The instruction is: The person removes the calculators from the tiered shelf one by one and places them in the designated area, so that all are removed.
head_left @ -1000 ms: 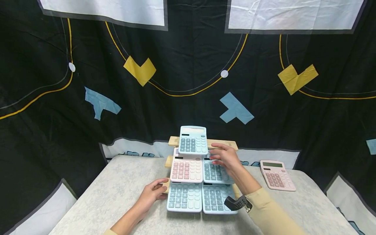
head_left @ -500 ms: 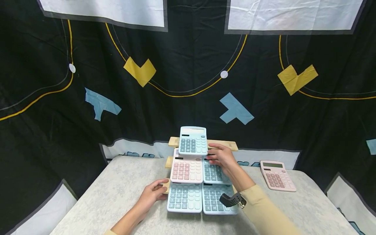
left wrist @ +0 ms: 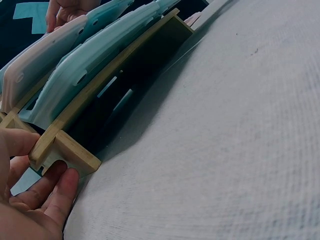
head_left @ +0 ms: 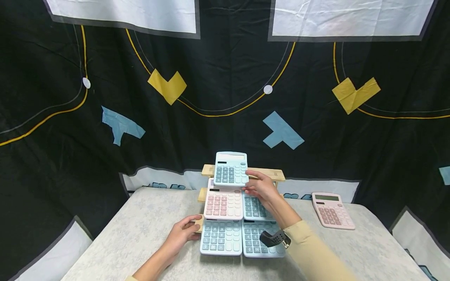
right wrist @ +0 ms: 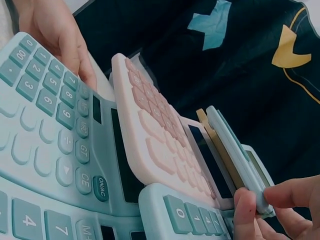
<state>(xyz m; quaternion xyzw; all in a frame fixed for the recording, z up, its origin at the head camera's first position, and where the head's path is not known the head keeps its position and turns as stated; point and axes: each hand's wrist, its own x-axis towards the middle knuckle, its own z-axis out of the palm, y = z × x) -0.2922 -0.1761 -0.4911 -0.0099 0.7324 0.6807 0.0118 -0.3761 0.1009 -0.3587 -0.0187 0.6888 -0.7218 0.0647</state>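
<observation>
A wooden tiered rack [head_left: 267,173] holds several tilted calculators in three rows. The top row carries one light blue calculator [head_left: 231,168]; my right hand [head_left: 264,190] pinches its lower right edge, seen close up in the right wrist view with fingertips on the calculator's side [right wrist: 241,159]. Below it are a pink calculator [head_left: 223,203] and a blue calculator [head_left: 254,207], the latter partly hidden by my right hand. Two more blue ones, left [head_left: 221,237] and right [head_left: 254,239], fill the bottom row. My left hand [head_left: 180,233] grips the rack's lower left end [left wrist: 75,151].
Another pink calculator [head_left: 333,210] lies on the pale tabletop [head_left: 140,218], right of the rack. Behind the table hangs a black cloth [head_left: 225,132] with blue and yellow tape on it. A dark wrist strap [head_left: 272,239] hangs over the lower right calculator.
My right hand has moved left, from over the middle right calculator to the right edge of the top blue one. My left hand has stayed at the rack's end.
</observation>
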